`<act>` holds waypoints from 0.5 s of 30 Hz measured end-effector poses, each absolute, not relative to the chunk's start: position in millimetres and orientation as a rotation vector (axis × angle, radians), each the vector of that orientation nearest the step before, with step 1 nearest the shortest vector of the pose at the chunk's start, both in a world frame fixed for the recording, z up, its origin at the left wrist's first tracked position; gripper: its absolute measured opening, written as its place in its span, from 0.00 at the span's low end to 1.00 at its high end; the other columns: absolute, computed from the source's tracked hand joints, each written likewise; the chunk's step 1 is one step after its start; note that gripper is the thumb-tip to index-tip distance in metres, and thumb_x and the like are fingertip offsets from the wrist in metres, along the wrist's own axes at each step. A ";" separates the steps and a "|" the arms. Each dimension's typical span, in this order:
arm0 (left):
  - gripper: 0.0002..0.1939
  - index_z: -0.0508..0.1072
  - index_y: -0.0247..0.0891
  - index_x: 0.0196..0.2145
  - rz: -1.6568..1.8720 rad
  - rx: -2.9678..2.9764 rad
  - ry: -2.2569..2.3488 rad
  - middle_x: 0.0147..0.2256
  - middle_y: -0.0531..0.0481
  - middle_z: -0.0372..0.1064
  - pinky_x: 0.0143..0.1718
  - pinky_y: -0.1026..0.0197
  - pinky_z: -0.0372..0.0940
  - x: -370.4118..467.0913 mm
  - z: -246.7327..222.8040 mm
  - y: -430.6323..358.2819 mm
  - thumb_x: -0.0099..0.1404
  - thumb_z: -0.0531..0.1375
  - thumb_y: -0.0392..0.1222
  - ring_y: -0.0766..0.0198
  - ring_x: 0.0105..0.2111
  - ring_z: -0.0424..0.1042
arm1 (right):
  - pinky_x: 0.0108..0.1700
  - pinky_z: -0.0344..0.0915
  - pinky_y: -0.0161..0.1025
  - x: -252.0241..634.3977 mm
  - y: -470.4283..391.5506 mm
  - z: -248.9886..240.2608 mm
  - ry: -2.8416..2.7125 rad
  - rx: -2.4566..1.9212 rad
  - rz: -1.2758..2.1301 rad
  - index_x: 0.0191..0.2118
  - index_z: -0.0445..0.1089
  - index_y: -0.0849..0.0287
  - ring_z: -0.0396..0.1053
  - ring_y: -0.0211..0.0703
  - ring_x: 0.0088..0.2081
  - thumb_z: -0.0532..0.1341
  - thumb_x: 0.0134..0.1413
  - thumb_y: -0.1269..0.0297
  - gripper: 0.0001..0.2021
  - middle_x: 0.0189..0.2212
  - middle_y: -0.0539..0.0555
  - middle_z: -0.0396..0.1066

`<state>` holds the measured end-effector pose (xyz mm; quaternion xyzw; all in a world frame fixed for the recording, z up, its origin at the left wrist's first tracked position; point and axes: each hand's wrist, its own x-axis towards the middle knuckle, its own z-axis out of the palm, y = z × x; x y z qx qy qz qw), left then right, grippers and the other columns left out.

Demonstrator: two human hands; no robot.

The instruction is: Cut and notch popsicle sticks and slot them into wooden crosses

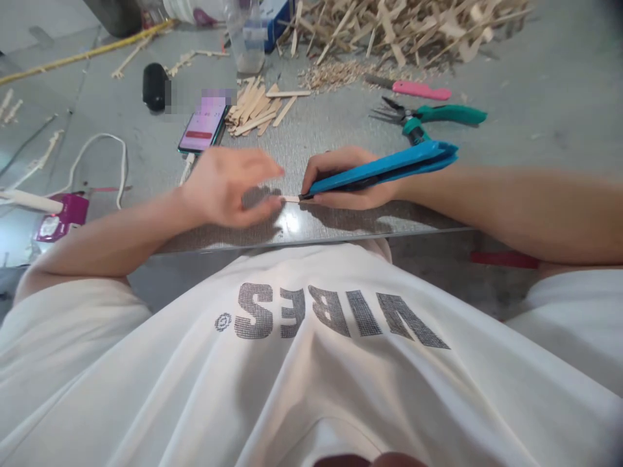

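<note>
My right hand point(348, 162) is wrapped round blue-handled pliers point(389, 167), whose dark tip points left, low over the table near its front edge. At that tip is a short pale wooden stick point(291, 199), sticking out to the left; whether the jaws grip it I cannot tell. My left hand point(221, 185), slightly blurred, is open, thumb and forefinger spread apart. Its thumb tip is right by the stick's free end, and I cannot tell whether they touch. Beyond my hands lies a loose pile of flat wooden sticks point(250, 110).
Green-handled pliers point(450, 115) and a pink-handled knife point(421, 89) lie at the right. A phone point(203, 123) with a white cable point(124, 159) is at the left, near a black case point(154, 86). Wood scraps point(403, 29) are heaped at the back beside a clear cup point(248, 39).
</note>
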<state>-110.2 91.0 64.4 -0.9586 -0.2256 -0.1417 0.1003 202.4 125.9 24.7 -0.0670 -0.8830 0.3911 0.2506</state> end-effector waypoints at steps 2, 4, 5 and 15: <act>0.26 0.75 0.38 0.57 -0.624 -2.658 -0.885 0.57 0.39 0.80 0.51 0.49 0.72 -135.6 66.0 135.3 0.81 0.55 0.63 0.56 0.56 0.74 | 0.38 0.69 0.30 202.8 127.8 24.8 -2.405 -0.242 1.112 0.48 0.79 0.60 0.75 0.30 0.37 0.64 0.75 0.34 0.28 0.37 0.51 0.81; 0.28 0.72 0.35 0.61 -0.670 -2.557 -0.949 0.63 0.40 0.74 0.51 0.53 0.72 -165.7 63.7 179.7 0.83 0.53 0.62 0.61 0.56 0.66 | 0.38 0.69 0.32 203.7 128.3 24.8 -2.394 -0.286 1.152 0.48 0.80 0.60 0.76 0.32 0.37 0.65 0.72 0.32 0.30 0.37 0.52 0.82; 0.26 0.71 0.34 0.60 -0.659 -2.498 -0.966 0.64 0.42 0.70 0.53 0.55 0.72 -180.7 61.0 199.0 0.85 0.52 0.60 0.64 0.57 0.64 | 0.38 0.70 0.33 204.2 128.0 24.6 -2.397 -0.289 1.155 0.48 0.80 0.60 0.77 0.33 0.38 0.66 0.72 0.33 0.30 0.38 0.52 0.82; 0.35 0.77 0.40 0.61 -0.213 -2.460 -0.917 0.53 0.55 0.72 0.63 0.48 0.56 -199.8 59.1 225.4 0.87 0.44 0.69 0.61 0.60 0.47 | 0.41 0.70 0.33 203.6 126.5 21.3 -2.418 -0.160 1.136 0.51 0.74 0.60 0.77 0.38 0.39 0.64 0.80 0.47 0.18 0.41 0.57 0.81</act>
